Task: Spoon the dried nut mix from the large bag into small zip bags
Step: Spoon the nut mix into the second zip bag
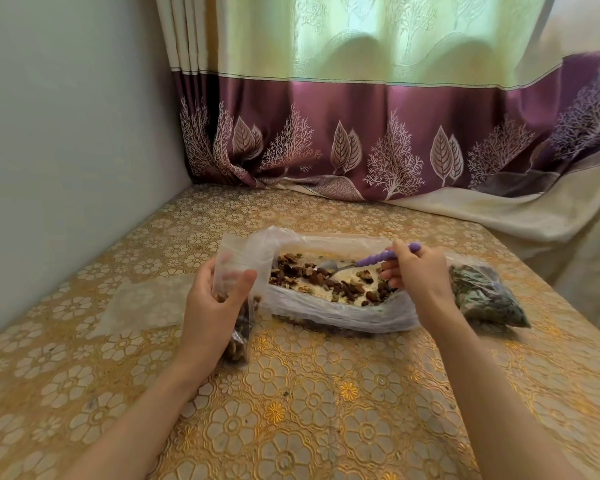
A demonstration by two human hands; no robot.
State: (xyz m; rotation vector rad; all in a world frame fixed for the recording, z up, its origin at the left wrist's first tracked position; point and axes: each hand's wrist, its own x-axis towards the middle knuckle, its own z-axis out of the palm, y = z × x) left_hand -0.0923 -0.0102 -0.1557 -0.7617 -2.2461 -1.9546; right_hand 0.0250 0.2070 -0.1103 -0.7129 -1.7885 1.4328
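Floral tablecloth (309, 410) (curtain (361, 133) behind) under hands gripping zip bag (234, 271), spoon (361, 263).

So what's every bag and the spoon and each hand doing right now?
Large bag: lying open, nut mix inside.
Spoon: bowl down in the nut mix.
Small zip bag: open at top, partly filled.
Left hand: grips the small zip bag.
Right hand: holds the spoon's purple handle.
Filled bag: lying beside the large bag.
Empty bags: flat on the table.
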